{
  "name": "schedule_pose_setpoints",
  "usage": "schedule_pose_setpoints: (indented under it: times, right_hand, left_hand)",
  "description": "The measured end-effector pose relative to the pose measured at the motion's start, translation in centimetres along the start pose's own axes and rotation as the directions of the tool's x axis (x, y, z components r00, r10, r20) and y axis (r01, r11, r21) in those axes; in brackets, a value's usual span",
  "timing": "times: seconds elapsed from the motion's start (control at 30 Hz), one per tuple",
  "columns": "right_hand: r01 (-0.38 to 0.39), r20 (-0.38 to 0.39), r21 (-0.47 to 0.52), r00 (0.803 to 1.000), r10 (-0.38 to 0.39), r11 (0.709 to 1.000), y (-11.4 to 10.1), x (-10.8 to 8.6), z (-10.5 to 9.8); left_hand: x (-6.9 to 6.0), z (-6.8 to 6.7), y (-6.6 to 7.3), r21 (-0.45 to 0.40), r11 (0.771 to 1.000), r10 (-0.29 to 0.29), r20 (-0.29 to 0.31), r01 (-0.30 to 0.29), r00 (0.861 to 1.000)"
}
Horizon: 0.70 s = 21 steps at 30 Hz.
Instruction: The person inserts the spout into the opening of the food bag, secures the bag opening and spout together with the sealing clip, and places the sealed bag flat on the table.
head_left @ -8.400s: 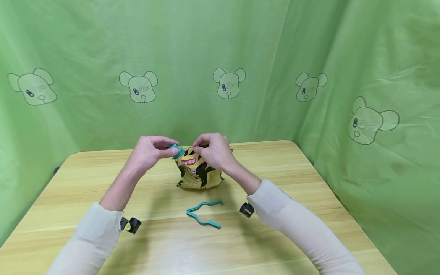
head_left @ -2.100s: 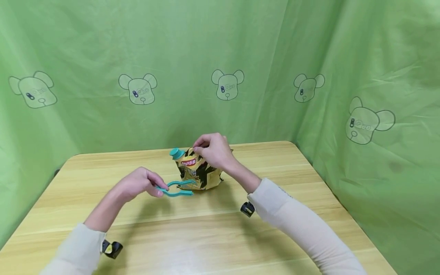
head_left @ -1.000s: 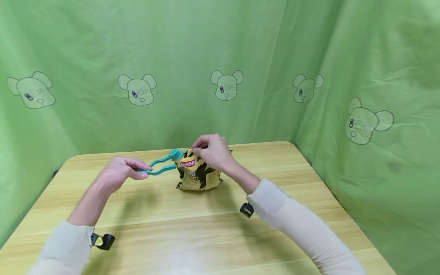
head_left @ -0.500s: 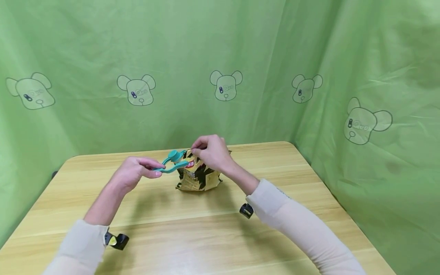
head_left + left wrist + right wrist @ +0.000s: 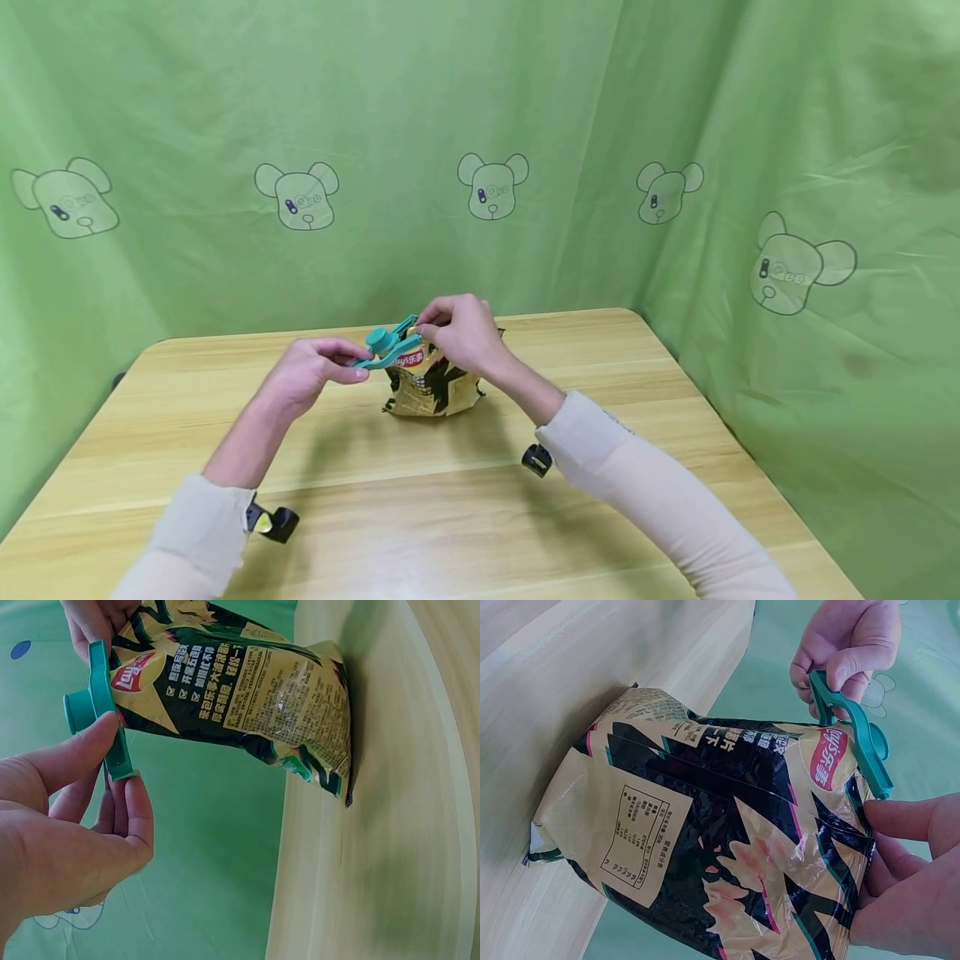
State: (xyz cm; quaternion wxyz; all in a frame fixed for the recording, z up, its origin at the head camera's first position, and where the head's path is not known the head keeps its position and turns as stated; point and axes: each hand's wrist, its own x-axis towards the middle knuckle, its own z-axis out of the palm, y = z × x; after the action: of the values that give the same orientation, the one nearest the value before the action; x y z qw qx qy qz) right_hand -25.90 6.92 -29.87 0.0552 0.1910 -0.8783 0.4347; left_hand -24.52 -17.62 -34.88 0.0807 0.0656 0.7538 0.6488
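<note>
A yellow and black chip bag (image 5: 435, 392) stands on the table with a teal cap (image 5: 380, 339) at its upper left corner. My left hand (image 5: 311, 375) pinches the hinge end of a teal V-shaped bag clip (image 5: 399, 350) between thumb and fingers. The clip's two arms lie on either side of the bag's top corner, around the cap, and stand apart in the right wrist view. My right hand (image 5: 467, 333) pinches the bag's top edge, close to the clip's tips. In the left wrist view, the clip (image 5: 118, 754) hides part of the bag's corner.
The wooden table (image 5: 420, 517) reaches back to a green curtain (image 5: 405, 108) printed with bear heads. Black camera mounts (image 5: 282, 525) hang at both wrists, below the sleeve cuffs.
Earlier my left hand was at the cap while the clip lay on the table. It has since picked up the clip and slid it rightward over the bag's corner. My right hand stayed put.
</note>
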Motion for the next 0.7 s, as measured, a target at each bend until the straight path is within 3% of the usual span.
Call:
schedule_pose_setpoints:
  times: [0.53,0.7]
  right_hand:
    - [-0.032,0.019,0.011,0.999,0.031,0.999,-0.07,-0.02,-0.27]
    - [-0.039,0.025,0.009,0.999,0.038,0.999,-0.25,-0.01,-0.49]
  left_hand:
    - [0.11,0.63,0.45,-0.119,0.993,-0.003,0.009,0.004,1.000]
    - [0.39,0.72,0.52,-0.119,0.993,-0.007,0.016,0.009,1.000]
